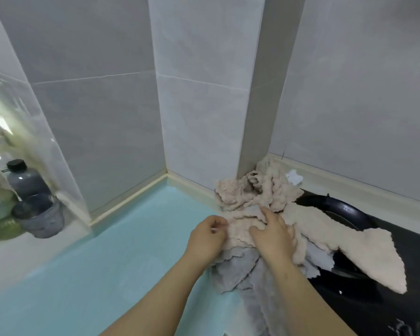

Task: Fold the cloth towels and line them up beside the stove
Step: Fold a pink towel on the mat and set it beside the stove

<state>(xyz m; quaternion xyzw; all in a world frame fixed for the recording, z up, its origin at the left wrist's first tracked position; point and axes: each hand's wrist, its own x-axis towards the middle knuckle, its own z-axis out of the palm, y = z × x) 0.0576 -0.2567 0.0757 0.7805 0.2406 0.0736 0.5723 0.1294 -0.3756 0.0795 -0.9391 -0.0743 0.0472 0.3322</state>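
on the pale ledge (pixel 12 253) at far left stands a clear bottle (pixel 26 181) with a black cap, filled nearly to the neck with something dark grey. just in front of it sits a greyish clear cup (pixel 41 218); what it holds cannot be told. the jars behind them are too blurred to read.

the towels lie in a loose, unfolded heap at the right end of the teal counter (pixel 112 251), against the foot of the tiled wall column (pixel 204 93). the beige towels (pixel 247 197) are on top, with the grey towels (pixel 233 272) under them and trailing toward the near edge. one beige towel spills right over the black stove (pixel 398 275) and covers part of a black round rim (pixel 342 206) there. a small white scrap (pixel 294 177) sits behind the heap by the wall.

the left hand (pixel 207 238) pinches the left edge of the beige towels, thumb and fingertips together. the right hand (pixel 273 236) lies on the same cloth, fingers apart and bent into its folds, clutching them. both forearms cross the counter and hide part of the grey towels.
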